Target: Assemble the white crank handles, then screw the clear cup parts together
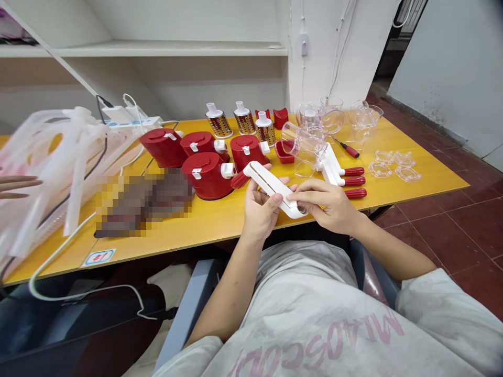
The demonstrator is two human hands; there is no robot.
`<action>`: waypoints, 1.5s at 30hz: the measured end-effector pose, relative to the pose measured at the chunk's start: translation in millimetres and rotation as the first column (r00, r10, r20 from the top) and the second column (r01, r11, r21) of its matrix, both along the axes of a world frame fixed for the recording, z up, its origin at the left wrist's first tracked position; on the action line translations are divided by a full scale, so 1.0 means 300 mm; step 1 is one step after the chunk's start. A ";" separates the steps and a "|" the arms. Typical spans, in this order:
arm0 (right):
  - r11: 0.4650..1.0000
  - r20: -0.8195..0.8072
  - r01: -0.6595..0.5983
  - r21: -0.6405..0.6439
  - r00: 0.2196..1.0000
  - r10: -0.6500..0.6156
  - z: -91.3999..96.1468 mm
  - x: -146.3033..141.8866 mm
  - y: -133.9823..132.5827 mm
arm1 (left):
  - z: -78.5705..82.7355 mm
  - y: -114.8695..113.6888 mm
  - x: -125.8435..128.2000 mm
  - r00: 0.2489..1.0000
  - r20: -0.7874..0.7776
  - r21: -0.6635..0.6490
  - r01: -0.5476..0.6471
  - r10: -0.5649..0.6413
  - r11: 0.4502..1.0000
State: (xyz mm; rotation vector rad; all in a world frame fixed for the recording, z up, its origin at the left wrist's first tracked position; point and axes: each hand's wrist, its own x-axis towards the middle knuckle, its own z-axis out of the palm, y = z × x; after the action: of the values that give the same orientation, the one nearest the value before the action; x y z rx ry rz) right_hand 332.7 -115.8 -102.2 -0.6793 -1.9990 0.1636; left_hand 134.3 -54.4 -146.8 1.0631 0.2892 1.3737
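l hand [259, 212], r hand [326, 207] fingers shut on white slotted frame [267, 184], axis diag, red end [239, 180] fwd-left

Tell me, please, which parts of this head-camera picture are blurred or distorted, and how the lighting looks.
In the head view, the white plastic pieces at left are blurred, a pixelated patch hides whatever lies there, the yellow table looks stretched by the wide lens, and the light is even, without strong glare.

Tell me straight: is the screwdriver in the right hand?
No, the red-handled screwdriver lies on the yellow table; the right hand holds a white plastic part.
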 end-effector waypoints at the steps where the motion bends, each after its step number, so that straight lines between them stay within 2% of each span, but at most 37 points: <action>1: 1.000 0.002 0.000 0.004 1.000 0.000 -0.002 0.002 0.002 | -0.001 0.000 0.000 1.000 0.001 0.001 -0.004 0.004 1.000; 11: 1.000 0.019 0.008 0.002 1.000 -0.008 -0.038 -0.004 0.032 | 0.001 0.002 -0.005 0.998 0.023 0.006 -0.062 0.062 0.998; 15: 0.995 -0.042 -0.001 -0.096 0.999 -0.003 -0.043 -0.014 0.036 | 0.003 0.000 0.002 0.995 0.008 0.013 -0.102 0.102 0.995; 17: 0.982 -0.160 -0.021 -0.186 0.987 -0.009 -0.051 -0.031 0.037 | 0.006 -0.006 0.008 0.992 0.007 0.022 -0.123 0.122 0.992; 20: 0.939 -0.403 -0.089 -0.333 0.913 -0.056 -0.072 -0.068 0.038 | 0.014 -0.017 0.016 0.993 0.003 0.061 -0.118 0.119 0.991; 22: 0.900 -0.499 -0.135 -0.414 0.861 -0.100 -0.088 -0.091 0.038 | 0.021 -0.024 0.019 0.994 0.008 0.096 -0.111 0.110 0.989; 25: 0.838 -0.543 -0.206 -0.505 0.830 -0.124 -0.102 -0.110 0.035 | 0.031 -0.032 0.022 0.990 0.030 0.133 -0.139 0.136 0.981; 29: 0.698 -0.561 -0.370 -0.612 0.826 -0.054 -0.105 -0.118 0.035 | 0.034 -0.042 0.029 0.980 0.023 0.155 -0.198 0.197 0.968; 34: 0.649 -0.568 -0.386 -0.656 0.818 -0.087 -0.107 -0.120 0.038 | 0.020 -0.051 0.035 0.987 -0.017 0.200 -0.156 0.162 0.967; 36: 0.650 -0.565 -0.379 -0.659 0.820 -0.095 -0.105 -0.118 0.037 | 0.014 -0.052 0.033 0.986 -0.028 0.213 -0.152 0.162 0.965; 45: 0.729 -0.507 -0.297 -0.617 0.859 -0.079 -0.099 -0.123 0.027 | 0.015 -0.048 0.024 0.970 -0.161 0.161 -0.158 0.184 0.974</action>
State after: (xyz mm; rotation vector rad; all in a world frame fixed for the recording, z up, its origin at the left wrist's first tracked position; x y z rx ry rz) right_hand 295.9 -107.8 -131.8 -0.8541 -1.4248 1.0944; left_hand 141.5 -68.7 -142.5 1.3105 0.4224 1.4748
